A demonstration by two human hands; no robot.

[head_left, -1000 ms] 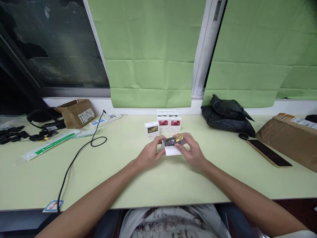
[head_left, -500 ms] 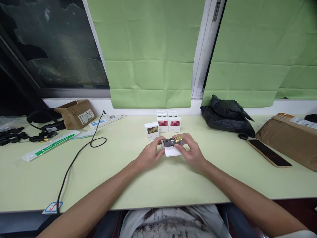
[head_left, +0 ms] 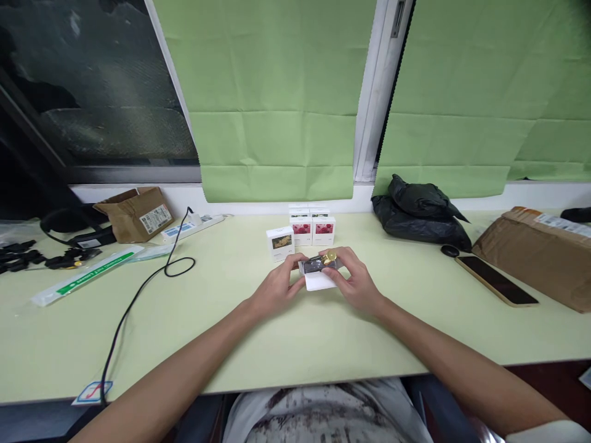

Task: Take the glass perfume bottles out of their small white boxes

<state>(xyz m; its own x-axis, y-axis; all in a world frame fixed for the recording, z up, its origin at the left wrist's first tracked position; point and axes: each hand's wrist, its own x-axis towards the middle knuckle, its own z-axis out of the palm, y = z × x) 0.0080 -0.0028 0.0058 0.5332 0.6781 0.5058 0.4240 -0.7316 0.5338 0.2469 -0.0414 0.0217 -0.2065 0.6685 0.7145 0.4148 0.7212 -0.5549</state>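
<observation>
In the head view, the whole scene sits slightly further left than half a second ago, a shift of the camera, while the left hand [head_left: 276, 289] and right hand [head_left: 362, 289] keep the same hold, so the handling shows no visible advance. Left thumb and fingers are clamped on one end of a small open package [head_left: 313, 266] above the table [head_left: 258, 357], its white flap [head_left: 319, 282] towards the person; the right ones grip the other end by a gold round piece [head_left: 329, 257], though whether they pinch that piece I cannot tell. Just beyond stands a white box with a yellowish picture [head_left: 280, 244], apart from the boxes with red pictures [head_left: 324, 231].
</observation>
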